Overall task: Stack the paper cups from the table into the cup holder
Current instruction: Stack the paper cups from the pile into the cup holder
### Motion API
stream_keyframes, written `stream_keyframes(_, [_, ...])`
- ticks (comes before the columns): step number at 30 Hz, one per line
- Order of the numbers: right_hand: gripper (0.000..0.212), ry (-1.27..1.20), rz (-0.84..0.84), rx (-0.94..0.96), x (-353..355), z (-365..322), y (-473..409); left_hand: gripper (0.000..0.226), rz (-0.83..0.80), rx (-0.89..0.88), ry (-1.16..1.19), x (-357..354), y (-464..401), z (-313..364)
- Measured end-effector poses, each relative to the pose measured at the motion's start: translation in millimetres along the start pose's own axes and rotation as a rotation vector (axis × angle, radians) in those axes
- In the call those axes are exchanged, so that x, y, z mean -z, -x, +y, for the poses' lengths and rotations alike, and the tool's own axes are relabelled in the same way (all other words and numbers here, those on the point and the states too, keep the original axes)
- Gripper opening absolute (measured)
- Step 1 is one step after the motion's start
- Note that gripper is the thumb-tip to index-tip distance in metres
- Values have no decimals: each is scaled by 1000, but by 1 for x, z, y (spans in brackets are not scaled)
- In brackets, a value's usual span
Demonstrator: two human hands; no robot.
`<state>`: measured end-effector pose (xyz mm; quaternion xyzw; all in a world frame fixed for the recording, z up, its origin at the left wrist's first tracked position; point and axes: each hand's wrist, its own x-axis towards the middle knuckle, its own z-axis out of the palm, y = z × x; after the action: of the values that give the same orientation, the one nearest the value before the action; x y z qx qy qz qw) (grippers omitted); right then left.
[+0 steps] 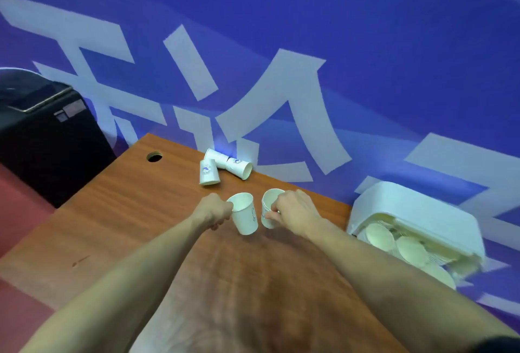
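Head view: two bare forearms reach forward over a brown wood-grain tabletop (135,212) set against a blue wall with large white characters.
Left hand (212,210): fingers curled at the rim of a white paper cup — the left cup (244,216); grip grasping that cup, mouth up and tilted, base toward the viewer.
Right hand (295,210): fingers curled round a second white cup, the right cup (268,206); grip grasping it, mouth up, partly hidden by the fingers.
Held cups: side by side near the middle of the tabletop, just apart; whether either base touches the wood cannot be told.
Loose cups (222,167): a small cluster at the far edge by the wall — one standing mouth down, two lying on their sides, touching one another.
Holder (416,212): white, box-like, at the right end by the wall, well apart from the hands; cup mouths show through its open face, count unclear.
Cable hole (154,157): round, far left corner of the tabletop.
Bin (42,133): black, left of the tabletop, by the wall.
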<state>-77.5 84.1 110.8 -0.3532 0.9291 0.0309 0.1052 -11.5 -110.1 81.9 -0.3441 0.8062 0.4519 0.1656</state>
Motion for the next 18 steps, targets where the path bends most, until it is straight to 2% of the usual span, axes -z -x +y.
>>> stream_keyframes(11, [27, 164, 6, -128, -29, 116, 138, 25, -145, -214, -170, -132, 64, 78])
stream_keyframes(18, [24, 119, 4, -242, -49, 173, 213, 26, -205, -316, -270, -213, 105, 118])
